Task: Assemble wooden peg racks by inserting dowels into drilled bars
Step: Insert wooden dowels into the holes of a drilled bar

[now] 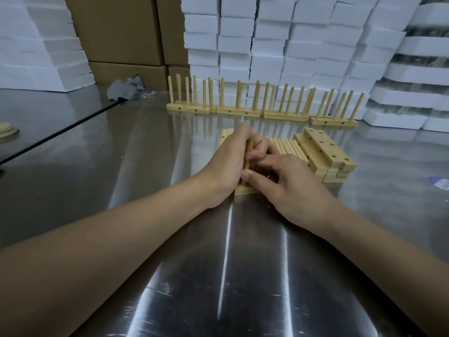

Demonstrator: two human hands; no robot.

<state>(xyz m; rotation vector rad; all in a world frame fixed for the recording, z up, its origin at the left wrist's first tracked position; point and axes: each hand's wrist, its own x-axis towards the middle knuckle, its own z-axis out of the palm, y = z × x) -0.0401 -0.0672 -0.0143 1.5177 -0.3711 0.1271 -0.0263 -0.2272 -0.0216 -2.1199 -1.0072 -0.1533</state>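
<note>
Left hand (229, 164), right hand (291, 183) on one dowel (249, 152), four racks (238, 111) behind

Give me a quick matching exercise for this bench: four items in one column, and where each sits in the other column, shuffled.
Things:
1. finished racks
2. drilled bars
3. loose dowels
4. grey rag

Places:
A. lying flat just beyond the right hand
B. stacked at the right, holes facing up
C. crumpled far left, by the cardboard boxes
D. standing in a row at the far side of the table

Pairs: 1-D, 2-B, 3-A, 4-C
</note>
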